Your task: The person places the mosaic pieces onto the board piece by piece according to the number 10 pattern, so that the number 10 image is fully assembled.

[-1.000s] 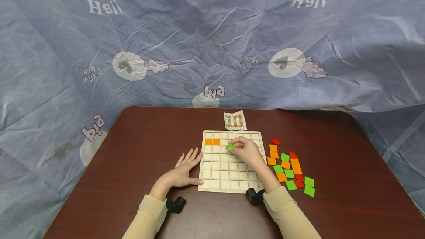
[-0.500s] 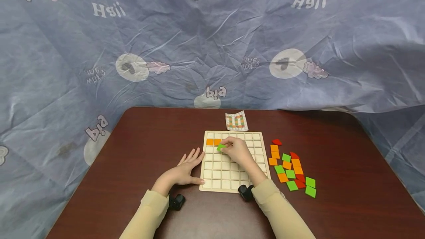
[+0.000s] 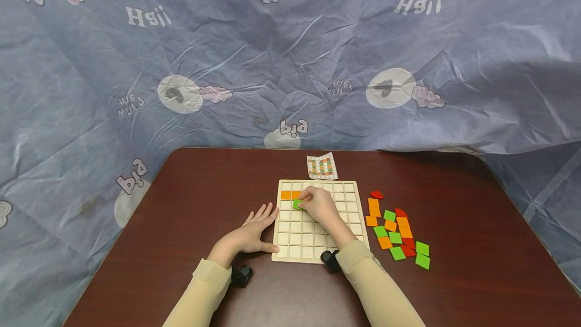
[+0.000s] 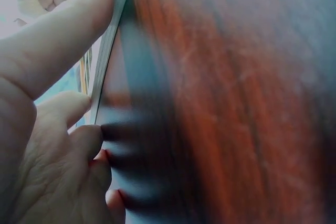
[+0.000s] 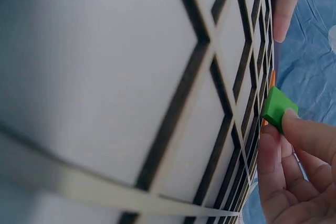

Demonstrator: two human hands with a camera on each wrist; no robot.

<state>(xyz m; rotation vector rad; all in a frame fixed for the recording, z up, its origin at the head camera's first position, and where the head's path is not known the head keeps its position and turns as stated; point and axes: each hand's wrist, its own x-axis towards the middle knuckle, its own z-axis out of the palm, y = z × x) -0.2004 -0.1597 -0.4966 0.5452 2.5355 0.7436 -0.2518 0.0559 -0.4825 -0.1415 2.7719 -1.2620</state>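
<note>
A pale wooden grid board point(image 3: 295, 239) lies on the dark table, with two orange square tiles point(image 3: 285, 195) side by side in its second row from the back. Between thumb and fingers, my right hand point(image 3: 320, 206) pinches a green square tile point(image 3: 297, 204) just in front of the second orange tile. The right wrist view shows this green tile point(image 5: 280, 104) tilted, close over the grid. My left hand point(image 3: 252, 232) lies spread at the board's left edge, its thumb and index fingertip at the rim. In the left wrist view, the left thumb point(image 4: 65, 35) touches the board's side.
Loose green tiles point(image 3: 398, 253), orange tiles point(image 3: 402, 222) and red pieces point(image 3: 376, 195) lie on the table right of the board. A small sheet with a coloured grid pattern point(image 3: 322, 166) lies behind it. A printed cloth point(image 3: 254, 64) hangs beyond the table point(image 3: 218, 180).
My right hand has carried the green tile leftward over the board, to just in front of the second orange tile. The left hand has stayed at the board's left edge.
</note>
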